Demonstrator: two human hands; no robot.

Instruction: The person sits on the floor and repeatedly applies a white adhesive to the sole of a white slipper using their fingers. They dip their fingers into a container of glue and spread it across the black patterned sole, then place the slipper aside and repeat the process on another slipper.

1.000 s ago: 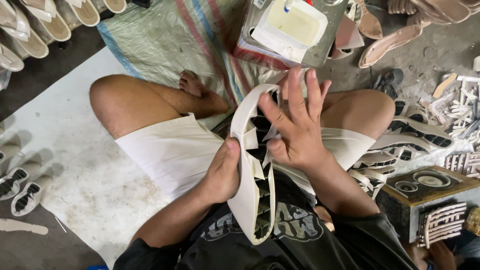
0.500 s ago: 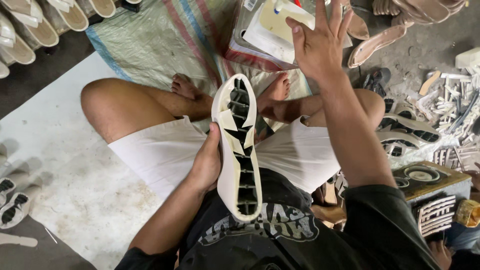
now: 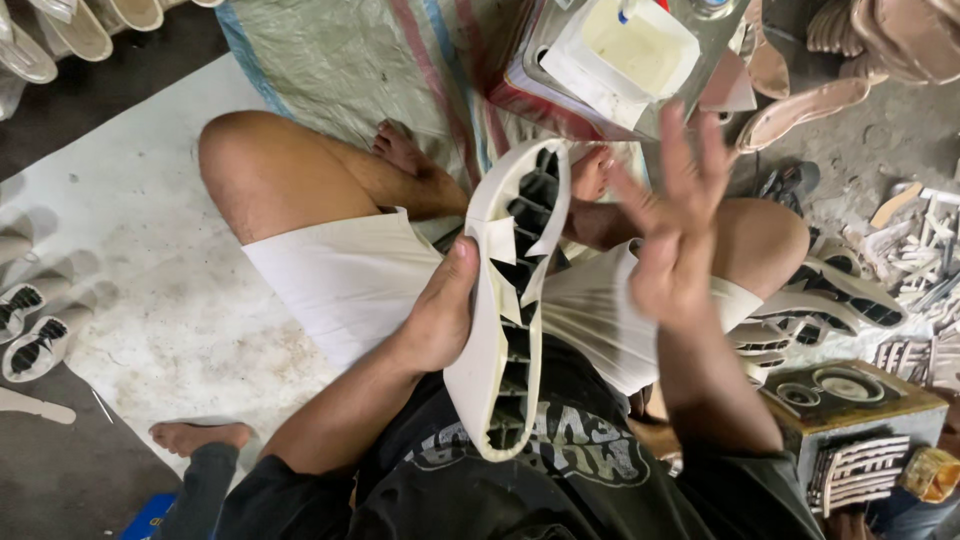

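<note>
Gripping the shoe sole along its left edge, the left hand is wrapping its fingers behind the cream-coloured piece while the thumb is pressing on the front rim. That forearm is coming up from the lower left, bent at the wrist so the sole is standing nearly upright over the lap, its toe end pointing toward the top of the view and its heel end resting against the black shirt. Dark cut-out hollows are showing on the face turned to the camera.

Well clear of the sole, the right hand is hovering open and empty, fingers spread and pointing upward, slightly blurred. Its forearm is rising steeply from the lower right, crossing above the right knee.

Just beyond the fingertips, a white tub of pale paste is sitting on the striped woven mat. White shorts are covering the crossed legs. To the right, more soles are lying in a heap on the concrete, near a small wooden box. Another person's bare foot is showing at the lower left.
</note>
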